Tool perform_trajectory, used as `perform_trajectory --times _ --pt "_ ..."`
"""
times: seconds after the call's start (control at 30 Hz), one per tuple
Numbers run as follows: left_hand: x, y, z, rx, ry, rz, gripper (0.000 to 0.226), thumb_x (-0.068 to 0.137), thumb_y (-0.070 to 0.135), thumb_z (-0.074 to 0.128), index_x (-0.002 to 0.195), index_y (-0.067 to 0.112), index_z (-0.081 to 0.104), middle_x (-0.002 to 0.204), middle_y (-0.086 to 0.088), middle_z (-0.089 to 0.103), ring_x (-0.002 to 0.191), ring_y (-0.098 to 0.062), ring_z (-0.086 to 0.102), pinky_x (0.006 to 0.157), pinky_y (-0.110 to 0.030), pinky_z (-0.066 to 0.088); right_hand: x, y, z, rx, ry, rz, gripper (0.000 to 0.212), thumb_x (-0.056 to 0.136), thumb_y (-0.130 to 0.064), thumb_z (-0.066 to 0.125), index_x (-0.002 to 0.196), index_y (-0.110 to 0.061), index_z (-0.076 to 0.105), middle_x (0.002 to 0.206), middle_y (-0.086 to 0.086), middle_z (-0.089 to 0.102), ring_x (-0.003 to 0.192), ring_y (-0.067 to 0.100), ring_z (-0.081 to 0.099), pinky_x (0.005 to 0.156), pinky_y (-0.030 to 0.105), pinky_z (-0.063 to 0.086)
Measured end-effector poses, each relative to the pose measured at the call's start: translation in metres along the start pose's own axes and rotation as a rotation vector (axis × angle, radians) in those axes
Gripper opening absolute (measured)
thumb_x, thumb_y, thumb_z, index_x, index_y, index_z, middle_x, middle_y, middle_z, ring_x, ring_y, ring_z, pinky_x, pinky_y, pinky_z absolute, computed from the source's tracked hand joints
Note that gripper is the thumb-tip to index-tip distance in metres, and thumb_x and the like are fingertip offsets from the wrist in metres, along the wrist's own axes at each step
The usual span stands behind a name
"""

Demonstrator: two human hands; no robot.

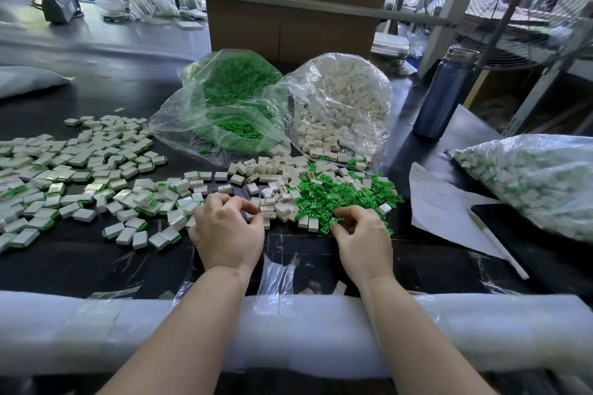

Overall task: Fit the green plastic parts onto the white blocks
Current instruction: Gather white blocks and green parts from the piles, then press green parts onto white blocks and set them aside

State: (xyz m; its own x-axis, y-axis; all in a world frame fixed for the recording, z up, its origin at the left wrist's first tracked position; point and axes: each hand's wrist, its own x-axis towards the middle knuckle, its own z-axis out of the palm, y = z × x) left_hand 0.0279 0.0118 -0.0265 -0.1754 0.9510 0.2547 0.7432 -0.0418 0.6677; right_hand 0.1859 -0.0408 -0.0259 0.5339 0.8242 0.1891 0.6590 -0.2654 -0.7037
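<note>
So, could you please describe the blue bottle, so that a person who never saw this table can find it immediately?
Start at the two open plastic bags at the back of the black table, the green-filled bag and the white-filled bag. Just right of the white-filled one stands the blue bottle. It is the only tall, upright, dark thing there, with a metal-looking cap.

Head-worn wide-angle view, forward and down, close over the black table.
</note>
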Motion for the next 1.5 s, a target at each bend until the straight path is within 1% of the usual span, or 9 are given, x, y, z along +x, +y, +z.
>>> perform_trajectory --times 0.23,0.5,0.6,0.67,0.8,1.0,1.07,1.17,1.5 --pt "0.000 0.000 0.001 0.157 -0.123 0.017 0.025 0.081 0.048 0.063 0.097 0.029 0.065 0.111 0.000 0.052 0.111 -0.024 0.039 0.091 -0.039 0.031 0.002 0.001 0.004 -0.123 -0.010 0.000 0.027 0.093 -0.025 0.054 0.118 -0.017 0.064 0.111 0.001 0.055 0.104 0.019 0.051 0.088 0.028 0.042" --pt "-0.003 0.004 0.001 0.107 -0.153 0.125 0.022 0.079 0.046 0.066 0.092 0.028 0.063 0.098 0.005 0.053 0.105 -0.020 0.042 0.085 -0.035 0.027 0.001 0.002 0.003 -0.071 0.038 -0.023 0.014 0.092 -0.021 0.056 0.099 -0.015 0.068 0.099 -0.001 0.056 0.093 0.017 0.052 0.075 0.023 0.036" --pt "-0.005 0.006 0.000 -0.097 -0.203 0.219 0.015 0.078 0.033 0.071 0.083 0.023 0.061 0.090 0.006 0.059 0.094 -0.017 0.051 0.086 -0.033 0.040 0.000 0.001 0.003 0.050 0.097 -0.076 0.008 0.094 -0.018 0.053 0.087 -0.017 0.059 0.085 -0.005 0.056 0.082 0.016 0.053 0.068 0.023 0.036" --pt "-0.008 0.010 -0.001 -0.296 -0.285 0.247 0.013 0.077 0.023 0.073 0.078 0.022 0.060 0.078 0.006 0.062 0.079 -0.013 0.058 0.078 -0.026 0.050 -0.002 -0.002 0.004 0.181 0.088 -0.095 0.011 0.095 -0.015 0.051 0.085 -0.019 0.052 0.075 -0.007 0.058 0.073 0.015 0.057 0.065 0.024 0.041" --pt "-0.010 0.012 0.001 -0.455 -0.366 0.240 0.019 0.076 0.017 0.074 0.080 0.026 0.058 0.071 0.012 0.061 0.066 0.002 0.057 0.065 -0.007 0.046 -0.004 -0.005 0.005 0.416 -0.065 -0.066 0.019 0.095 -0.010 0.051 0.080 -0.022 0.051 0.076 0.003 0.065 0.066 0.015 0.066 0.065 0.031 0.056" --pt "-0.008 0.011 0.003 -0.689 -0.529 0.151 0.021 0.079 0.003 0.069 0.082 0.024 0.069 0.081 0.002 0.068 0.077 -0.012 0.063 0.078 -0.024 0.053 -0.003 -0.005 -0.002 0.526 -0.111 -0.074 0.023 0.078 0.000 0.069 0.077 -0.021 0.060 0.075 -0.003 0.065 0.070 0.008 0.063 0.069 0.020 0.052" --pt "-0.008 0.012 0.004 -0.699 -0.556 0.169 0.023 0.078 0.001 0.069 0.078 0.024 0.069 0.079 0.005 0.068 0.076 -0.009 0.063 0.078 -0.021 0.052 -0.005 -0.006 -0.004 0.600 -0.142 -0.066 0.030 0.077 0.006 0.068 0.082 -0.023 0.063 0.079 -0.006 0.065 0.068 -0.001 0.061 0.068 0.014 0.050" --pt "-0.008 0.013 0.003 -0.680 -0.570 0.209 0.020 0.079 0.004 0.069 0.077 0.023 0.067 0.077 0.006 0.067 0.072 -0.001 0.061 0.074 -0.012 0.048 -0.005 -0.007 -0.005 0.673 -0.166 -0.047 0.028 0.076 0.006 0.070 0.079 -0.022 0.068 0.076 -0.007 0.067 0.067 0.003 0.062 0.065 0.013 0.049" --pt "-0.010 0.014 0.002 -0.638 -0.576 0.210 0.015 0.082 0.011 0.067 0.077 0.025 0.062 0.076 0.002 0.065 0.069 -0.004 0.059 0.068 -0.010 0.046 -0.005 -0.006 -0.007 0.744 -0.192 -0.066 0.016 0.076 0.002 0.072 0.073 -0.013 0.067 0.066 -0.005 0.066 0.066 0.005 0.061 0.066 0.016 0.049"
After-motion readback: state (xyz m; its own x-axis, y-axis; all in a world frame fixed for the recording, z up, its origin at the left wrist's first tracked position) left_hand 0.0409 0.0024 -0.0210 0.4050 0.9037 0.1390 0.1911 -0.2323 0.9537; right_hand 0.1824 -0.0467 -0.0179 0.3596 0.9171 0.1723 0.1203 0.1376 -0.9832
